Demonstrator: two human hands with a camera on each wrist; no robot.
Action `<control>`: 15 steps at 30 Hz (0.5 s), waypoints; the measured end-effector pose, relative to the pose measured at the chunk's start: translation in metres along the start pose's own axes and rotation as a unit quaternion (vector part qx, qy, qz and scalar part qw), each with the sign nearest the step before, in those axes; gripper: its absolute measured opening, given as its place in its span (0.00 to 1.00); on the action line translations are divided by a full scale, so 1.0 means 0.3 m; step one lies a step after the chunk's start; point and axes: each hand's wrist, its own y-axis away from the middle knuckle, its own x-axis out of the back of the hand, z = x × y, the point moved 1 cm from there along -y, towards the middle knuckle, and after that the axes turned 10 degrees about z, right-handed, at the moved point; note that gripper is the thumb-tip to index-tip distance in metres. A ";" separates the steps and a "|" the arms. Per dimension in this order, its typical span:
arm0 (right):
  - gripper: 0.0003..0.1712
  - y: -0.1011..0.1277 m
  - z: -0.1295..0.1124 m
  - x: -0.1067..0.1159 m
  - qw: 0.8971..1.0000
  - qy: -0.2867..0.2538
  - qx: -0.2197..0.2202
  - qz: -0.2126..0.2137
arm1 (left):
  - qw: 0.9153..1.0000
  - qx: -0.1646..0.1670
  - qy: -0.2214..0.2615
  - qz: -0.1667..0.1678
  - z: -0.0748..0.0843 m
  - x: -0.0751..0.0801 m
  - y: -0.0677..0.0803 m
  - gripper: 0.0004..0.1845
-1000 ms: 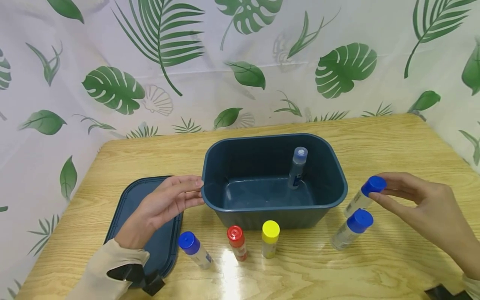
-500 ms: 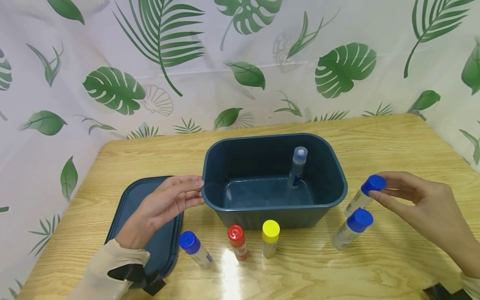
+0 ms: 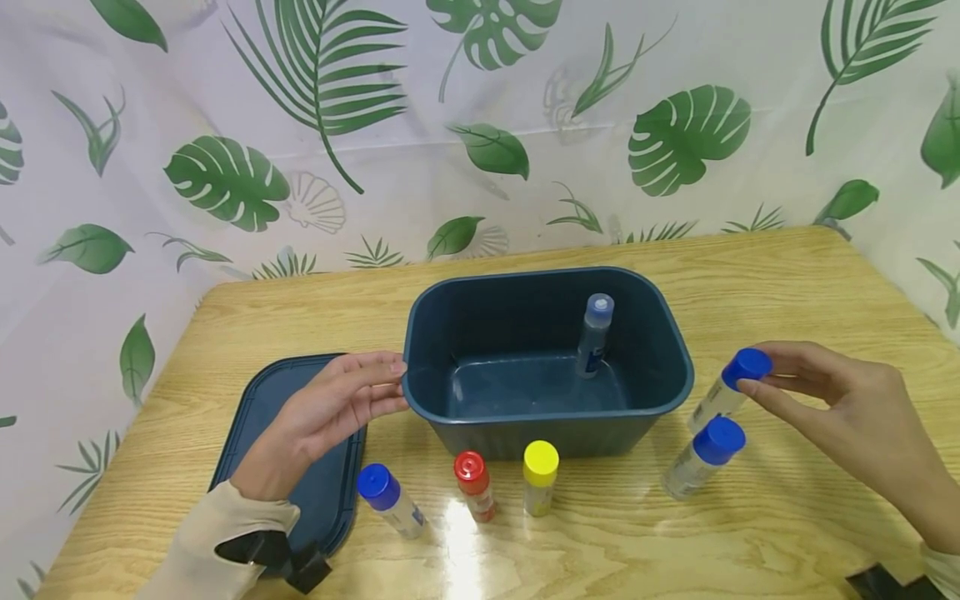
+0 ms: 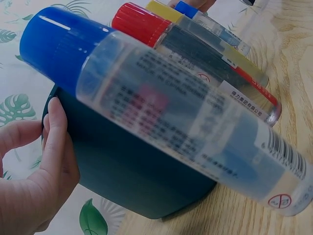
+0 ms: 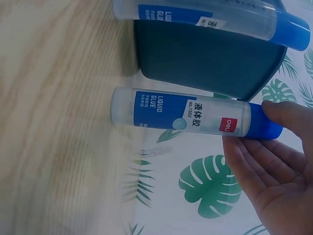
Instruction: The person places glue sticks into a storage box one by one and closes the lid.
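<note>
The right hand (image 3: 840, 408) pinches the blue cap of a glue bottle (image 3: 731, 387) standing near the table's right edge, just beside the dark bin (image 3: 667, 367) — the pick-up step, judging by the grip. The left hand (image 3: 330, 412) rests straight fingers against the bin's left rim. One bottle already stands inside; next comes a lift clear over the rim — without knocking the neighbouring bottle (image 3: 701, 457).

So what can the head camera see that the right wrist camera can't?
Only the head view shows the lid, the left hand on the bin's rim, the red-capped and yellow-capped bottles, and a bottle inside the bin.

Only the right wrist view shows the label print.

Both show the bin, and the right hand pinching a blue-capped bottle.
</note>
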 end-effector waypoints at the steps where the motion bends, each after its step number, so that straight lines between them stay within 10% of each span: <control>1: 0.19 -0.001 -0.001 0.000 1.000 -0.001 0.002 0.000 | 1.000 0.000 0.000 -0.001 0.000 0.000 0.000 0.12; 15: 0.18 -0.008 -0.012 0.008 0.999 -0.024 0.022 0.014 | 1.000 -0.004 0.003 -0.010 0.003 -0.004 0.002 0.09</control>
